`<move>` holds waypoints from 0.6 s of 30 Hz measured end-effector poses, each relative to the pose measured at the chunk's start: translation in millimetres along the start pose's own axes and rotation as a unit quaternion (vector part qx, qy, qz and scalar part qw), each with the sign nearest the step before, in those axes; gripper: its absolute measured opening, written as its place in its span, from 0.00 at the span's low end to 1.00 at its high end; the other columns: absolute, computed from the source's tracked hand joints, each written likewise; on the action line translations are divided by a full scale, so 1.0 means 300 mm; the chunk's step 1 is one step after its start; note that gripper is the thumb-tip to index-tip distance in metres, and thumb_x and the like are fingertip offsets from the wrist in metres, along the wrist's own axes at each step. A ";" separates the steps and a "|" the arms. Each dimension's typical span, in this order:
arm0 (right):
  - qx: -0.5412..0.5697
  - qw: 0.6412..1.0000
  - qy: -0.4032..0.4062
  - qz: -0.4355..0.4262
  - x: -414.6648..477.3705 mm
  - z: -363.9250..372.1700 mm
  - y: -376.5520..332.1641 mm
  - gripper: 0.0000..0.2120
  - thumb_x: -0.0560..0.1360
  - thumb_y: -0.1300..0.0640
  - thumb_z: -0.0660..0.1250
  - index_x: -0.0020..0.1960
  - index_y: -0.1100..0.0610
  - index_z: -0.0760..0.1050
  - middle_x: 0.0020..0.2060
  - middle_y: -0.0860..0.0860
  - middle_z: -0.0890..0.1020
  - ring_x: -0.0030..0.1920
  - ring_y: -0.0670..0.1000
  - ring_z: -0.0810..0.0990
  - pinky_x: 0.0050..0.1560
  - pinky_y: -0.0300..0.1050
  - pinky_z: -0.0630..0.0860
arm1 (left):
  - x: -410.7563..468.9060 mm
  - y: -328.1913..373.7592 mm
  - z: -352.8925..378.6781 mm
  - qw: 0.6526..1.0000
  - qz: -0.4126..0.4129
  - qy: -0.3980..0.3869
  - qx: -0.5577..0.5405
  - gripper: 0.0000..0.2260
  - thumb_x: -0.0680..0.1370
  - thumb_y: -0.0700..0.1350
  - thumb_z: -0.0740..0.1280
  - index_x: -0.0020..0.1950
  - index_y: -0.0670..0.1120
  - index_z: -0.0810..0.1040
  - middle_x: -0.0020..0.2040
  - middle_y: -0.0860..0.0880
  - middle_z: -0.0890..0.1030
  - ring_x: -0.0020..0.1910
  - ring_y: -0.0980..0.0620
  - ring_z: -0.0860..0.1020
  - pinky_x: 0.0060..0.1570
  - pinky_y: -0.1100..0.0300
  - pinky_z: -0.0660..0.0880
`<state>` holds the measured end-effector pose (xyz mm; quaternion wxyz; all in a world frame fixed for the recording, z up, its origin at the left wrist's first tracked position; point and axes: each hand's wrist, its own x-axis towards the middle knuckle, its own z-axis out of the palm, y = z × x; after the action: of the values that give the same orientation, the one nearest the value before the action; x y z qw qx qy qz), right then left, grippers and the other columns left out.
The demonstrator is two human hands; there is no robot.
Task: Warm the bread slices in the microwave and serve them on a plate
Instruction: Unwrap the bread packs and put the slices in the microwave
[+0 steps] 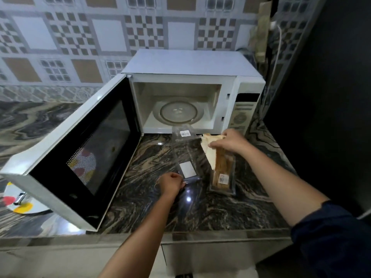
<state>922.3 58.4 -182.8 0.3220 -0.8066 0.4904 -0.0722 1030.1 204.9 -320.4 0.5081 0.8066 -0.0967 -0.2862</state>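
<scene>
- Nearest on the counter, left hand [171,184] curls its fingers and pinches the near edge of the clear lid [181,151].
- Just beyond, right hand [228,141] grips the top of the bread slices [210,157], which are half out of the clear tray [221,184]. Best lifted straight up with an even squeeze, so the tray is not dragged along.
- Far left, plate [38,205] sits behind the open door [60,147], well apart.
- At the back, microwave [190,65] is open. Lay the slices flat on the middle of the turntable [178,113].
</scene>
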 end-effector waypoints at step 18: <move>0.029 0.991 0.128 -0.022 0.302 -0.051 -0.196 0.26 0.66 0.48 0.74 0.58 0.61 0.74 0.55 0.57 0.78 0.53 0.57 0.78 0.45 0.46 0.74 | 0.304 -0.030 -0.103 0.873 0.247 -0.020 0.420 0.26 0.81 0.54 0.49 0.76 0.43 0.56 0.77 0.44 0.55 0.76 0.47 0.53 0.74 0.55 0.50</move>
<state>1005.8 -5.9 -154.3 0.2786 -0.7914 0.5076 -0.1961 1120.8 192.0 -351.4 0.1740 0.8880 -0.4138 -0.0997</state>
